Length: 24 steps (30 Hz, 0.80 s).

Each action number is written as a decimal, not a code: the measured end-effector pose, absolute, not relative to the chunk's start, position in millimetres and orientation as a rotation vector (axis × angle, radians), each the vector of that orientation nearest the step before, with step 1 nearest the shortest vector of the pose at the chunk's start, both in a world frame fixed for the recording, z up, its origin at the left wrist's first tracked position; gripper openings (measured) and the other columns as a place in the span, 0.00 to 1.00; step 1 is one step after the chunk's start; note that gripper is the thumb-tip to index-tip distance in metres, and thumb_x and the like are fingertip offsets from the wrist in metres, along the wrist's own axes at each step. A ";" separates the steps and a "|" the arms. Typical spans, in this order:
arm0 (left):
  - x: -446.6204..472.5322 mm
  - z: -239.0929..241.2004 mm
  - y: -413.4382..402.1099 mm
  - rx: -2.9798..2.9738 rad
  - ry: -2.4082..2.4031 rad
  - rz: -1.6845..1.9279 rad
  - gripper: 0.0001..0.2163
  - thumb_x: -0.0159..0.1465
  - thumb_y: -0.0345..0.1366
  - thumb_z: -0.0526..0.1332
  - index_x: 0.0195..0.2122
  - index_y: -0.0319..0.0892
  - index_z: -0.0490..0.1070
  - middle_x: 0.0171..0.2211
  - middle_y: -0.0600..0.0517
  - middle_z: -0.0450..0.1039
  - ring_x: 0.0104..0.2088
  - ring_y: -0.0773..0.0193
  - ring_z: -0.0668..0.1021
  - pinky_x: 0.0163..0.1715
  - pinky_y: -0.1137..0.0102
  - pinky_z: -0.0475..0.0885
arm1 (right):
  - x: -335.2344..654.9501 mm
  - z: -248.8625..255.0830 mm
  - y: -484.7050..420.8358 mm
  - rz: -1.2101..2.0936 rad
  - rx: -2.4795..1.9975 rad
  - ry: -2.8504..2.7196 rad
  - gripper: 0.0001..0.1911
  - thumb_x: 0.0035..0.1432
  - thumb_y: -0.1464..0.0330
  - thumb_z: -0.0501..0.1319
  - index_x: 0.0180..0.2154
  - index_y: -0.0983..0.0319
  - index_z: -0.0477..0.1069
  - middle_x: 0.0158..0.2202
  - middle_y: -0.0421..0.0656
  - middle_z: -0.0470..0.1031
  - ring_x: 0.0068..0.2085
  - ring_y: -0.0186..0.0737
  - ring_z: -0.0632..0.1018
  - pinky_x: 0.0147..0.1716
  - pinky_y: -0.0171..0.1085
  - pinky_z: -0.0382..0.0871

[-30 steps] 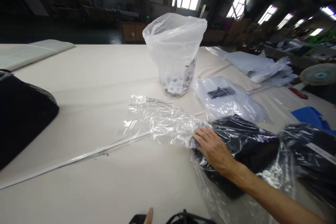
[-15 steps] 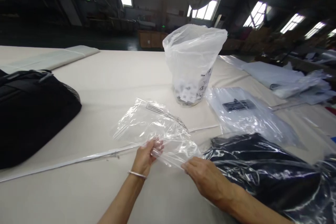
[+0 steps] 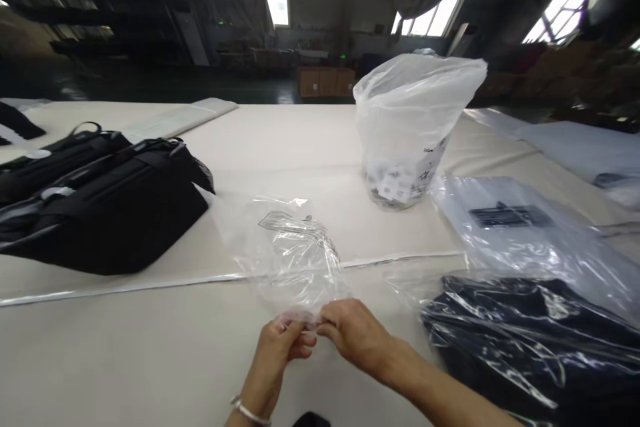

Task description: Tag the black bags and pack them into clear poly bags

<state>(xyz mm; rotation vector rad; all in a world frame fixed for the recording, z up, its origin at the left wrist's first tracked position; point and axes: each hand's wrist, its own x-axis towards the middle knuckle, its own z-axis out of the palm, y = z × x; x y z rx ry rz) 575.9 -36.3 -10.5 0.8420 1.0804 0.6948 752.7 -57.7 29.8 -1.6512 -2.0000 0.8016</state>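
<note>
A clear plastic bag (image 3: 295, 257) with printed black lettering lies spread on the pale table, its near edge gathered between my hands. My left hand (image 3: 280, 347), with a bracelet at the wrist, pinches that edge between thumb and fingers. Close beside it, nearly touching, my right hand (image 3: 353, 333) grips the same edge with curled fingers. To the right lies a dark item wrapped in clear plastic (image 3: 530, 340). A small dark object (image 3: 311, 419) shows at the bottom edge, too cut off to name.
Black fabric bags (image 3: 120, 207) sit at the left. A translucent white sack (image 3: 415, 127) with small white pieces inside stands beyond the clear bag. A stack of clear bags (image 3: 520, 227) lies to its right. The pale table (image 3: 165, 353) has a white strip across it.
My hands have come together at the bag's edge, the right moving left toward the left. The view has turned left, showing more of the black bags.
</note>
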 end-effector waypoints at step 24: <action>547.0 76.3 27.7 3.252 1.219 0.745 0.17 0.64 0.20 0.51 0.46 0.40 0.75 0.44 0.45 0.78 0.55 0.51 0.74 0.66 0.49 0.52 | 742.4 50.4 -88.0 0.852 -1.621 -1.943 0.18 0.50 0.60 0.73 0.37 0.59 0.68 0.21 0.31 0.66 0.24 0.32 0.68 0.25 0.32 0.56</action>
